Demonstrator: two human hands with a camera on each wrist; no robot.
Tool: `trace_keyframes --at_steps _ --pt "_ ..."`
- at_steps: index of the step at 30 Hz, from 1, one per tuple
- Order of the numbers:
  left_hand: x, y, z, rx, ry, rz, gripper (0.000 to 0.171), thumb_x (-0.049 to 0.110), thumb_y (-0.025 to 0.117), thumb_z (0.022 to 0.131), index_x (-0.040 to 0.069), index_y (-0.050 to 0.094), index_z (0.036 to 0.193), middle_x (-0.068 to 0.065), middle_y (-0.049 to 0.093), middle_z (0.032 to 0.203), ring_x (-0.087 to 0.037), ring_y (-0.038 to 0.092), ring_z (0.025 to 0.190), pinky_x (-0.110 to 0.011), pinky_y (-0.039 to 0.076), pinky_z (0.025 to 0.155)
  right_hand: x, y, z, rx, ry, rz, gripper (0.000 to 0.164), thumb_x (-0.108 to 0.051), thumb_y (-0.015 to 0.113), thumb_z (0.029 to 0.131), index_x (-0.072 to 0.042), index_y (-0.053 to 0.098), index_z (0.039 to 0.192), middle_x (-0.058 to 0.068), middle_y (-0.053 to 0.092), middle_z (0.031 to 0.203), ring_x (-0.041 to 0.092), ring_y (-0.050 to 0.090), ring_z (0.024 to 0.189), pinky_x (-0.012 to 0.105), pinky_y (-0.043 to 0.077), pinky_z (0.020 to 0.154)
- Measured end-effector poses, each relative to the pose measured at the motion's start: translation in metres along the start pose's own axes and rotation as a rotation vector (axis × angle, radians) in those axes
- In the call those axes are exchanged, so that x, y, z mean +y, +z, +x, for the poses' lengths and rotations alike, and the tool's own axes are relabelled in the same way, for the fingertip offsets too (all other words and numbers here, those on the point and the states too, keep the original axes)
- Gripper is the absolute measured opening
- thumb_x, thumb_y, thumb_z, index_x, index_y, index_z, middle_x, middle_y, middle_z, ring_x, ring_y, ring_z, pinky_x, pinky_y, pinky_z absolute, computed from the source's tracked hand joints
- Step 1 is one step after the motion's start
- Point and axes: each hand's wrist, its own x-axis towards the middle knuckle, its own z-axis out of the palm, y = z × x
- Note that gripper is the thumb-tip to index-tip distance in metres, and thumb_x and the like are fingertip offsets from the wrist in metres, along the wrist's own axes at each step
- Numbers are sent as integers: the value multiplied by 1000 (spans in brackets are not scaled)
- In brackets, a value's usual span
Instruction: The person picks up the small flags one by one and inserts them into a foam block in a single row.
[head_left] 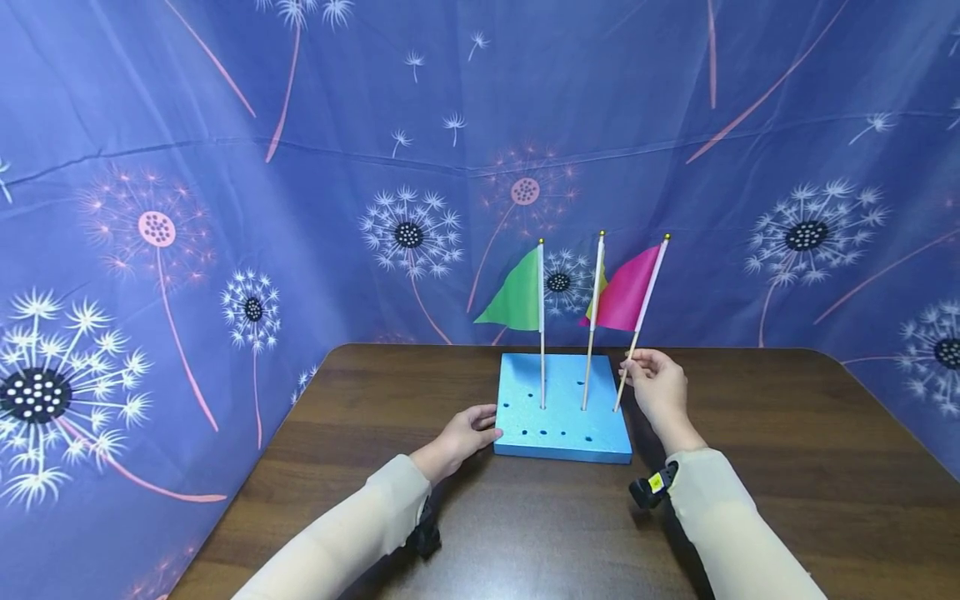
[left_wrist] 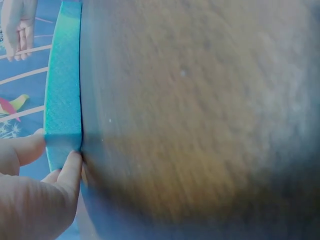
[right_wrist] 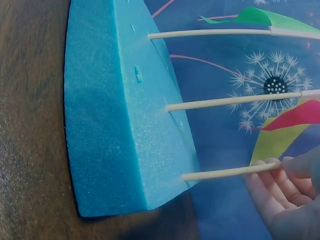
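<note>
A light-blue foam block with holes in its top lies on the table. Three small flags on thin sticks stand in it: a green flag, a yellow flag mostly hidden in the head view, and a pink flag. My right hand pinches the pink flag's stick between thumb and fingers, above the block. That stick leans right, its lower end at the block's right side. At the left front corner, my left hand touches the block's edge with thumb and fingers.
The brown wooden table reaches out around the block. Behind it hangs a blue cloth printed with dandelions. Dark wrist cameras are strapped at both sleeves, one showing near the right wrist.
</note>
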Motion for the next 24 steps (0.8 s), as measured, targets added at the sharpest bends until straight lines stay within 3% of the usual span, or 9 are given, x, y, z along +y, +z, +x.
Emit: trace_keyframes --at_steps 7,16,18,22,24 --pt "-1 -2 5 -16 -5 -116 51 1 60 94 -8 41 140 -27 48 141 -35 47 132 -42 45 106 -4 -1 2 -34 -22 -6 24 -3 56 97 9 60 117 28 66 109 -2 65 76 21 57 78" --pt "0 -6 5 32 20 -124 52 -2 61 92 -10 41 139 -29 47 140 -38 45 133 -43 45 105 -2 -3 -2 -39 -46 -122 22 -7 60 95 5 65 113 25 69 106 -7 58 71 4 46 62" --pt "0 -7 5 38 27 -122 54 -2 62 91 -10 40 139 -30 46 141 -38 44 134 -43 45 106 -1 -4 -2 -34 -72 -162 22 -9 61 95 4 66 113 23 70 107 1 62 76 8 46 66" --pt "4 -9 4 43 25 -118 57 0 63 91 -9 38 142 -29 42 145 -39 40 137 -44 42 108 1 -9 -5 -34 -113 -235 25 -13 60 96 1 67 115 21 70 112 26 66 96 25 47 78" --pt "5 -11 4 46 22 -108 59 1 63 92 -7 37 143 -27 39 148 -38 37 139 -45 41 109 3 -12 -7 -46 -130 -250 27 -14 58 97 2 65 118 21 69 114 33 65 103 32 47 83"
